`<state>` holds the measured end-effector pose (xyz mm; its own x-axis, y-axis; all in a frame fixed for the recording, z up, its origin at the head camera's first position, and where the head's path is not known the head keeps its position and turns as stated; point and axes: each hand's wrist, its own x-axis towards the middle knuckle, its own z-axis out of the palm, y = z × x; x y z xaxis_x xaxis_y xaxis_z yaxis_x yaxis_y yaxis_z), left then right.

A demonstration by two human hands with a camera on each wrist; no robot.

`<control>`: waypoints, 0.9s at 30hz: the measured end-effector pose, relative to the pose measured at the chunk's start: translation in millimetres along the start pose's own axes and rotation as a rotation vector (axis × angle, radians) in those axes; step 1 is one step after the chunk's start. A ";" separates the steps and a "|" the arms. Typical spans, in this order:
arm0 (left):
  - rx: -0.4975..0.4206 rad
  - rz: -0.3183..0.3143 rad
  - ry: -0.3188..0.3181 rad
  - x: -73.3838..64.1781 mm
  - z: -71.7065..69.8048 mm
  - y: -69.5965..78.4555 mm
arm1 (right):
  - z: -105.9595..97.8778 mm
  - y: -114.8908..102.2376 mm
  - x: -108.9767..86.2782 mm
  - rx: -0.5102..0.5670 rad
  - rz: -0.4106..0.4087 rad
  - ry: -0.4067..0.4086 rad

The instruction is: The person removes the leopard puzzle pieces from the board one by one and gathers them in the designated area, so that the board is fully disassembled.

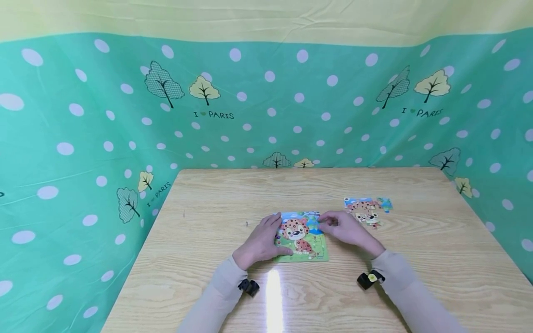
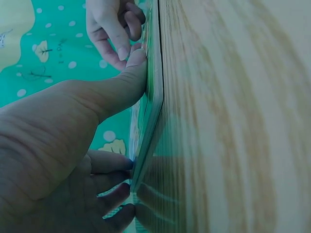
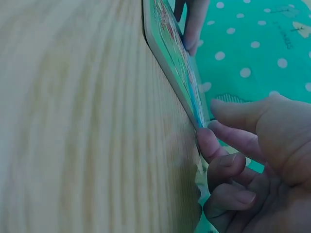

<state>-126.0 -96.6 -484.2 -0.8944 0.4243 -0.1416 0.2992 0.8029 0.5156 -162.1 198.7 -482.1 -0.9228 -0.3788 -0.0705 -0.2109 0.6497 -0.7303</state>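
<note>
A jigsaw puzzle board [image 1: 296,240] with a spotted cartoon leopard on green and blue lies on the wooden table. My left hand [image 1: 263,238] rests along its left side. Its straight thumb [image 2: 131,73] lies over the near edge, and the other fingers touch the far left side. At the upper right of the board is my right hand [image 1: 343,227], its bent fingertips right at the edge. In the right wrist view the thumb [image 3: 238,114] stands a little apart from the fingers, with nothing visible between them.
Loose puzzle pieces [image 1: 368,210] with spotted leopard parts and blue bits lie right of the board, beyond the right hand. A green dotted cloth [image 1: 287,106] hangs behind the wooden table [image 1: 200,277]. Each wrist wears a small black camera [image 1: 249,287].
</note>
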 end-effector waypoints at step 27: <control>-0.004 0.006 0.003 0.3 -0.4 1.5 | 6.5 -15.0 0.3 0.010 0.059 -0.191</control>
<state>-126.0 -95.4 -483.1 -0.8937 0.4274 -0.1361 0.3030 0.7990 0.5195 -157.1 184.6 -475.6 -0.8551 -0.4594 -0.2403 -0.1547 0.6684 -0.7275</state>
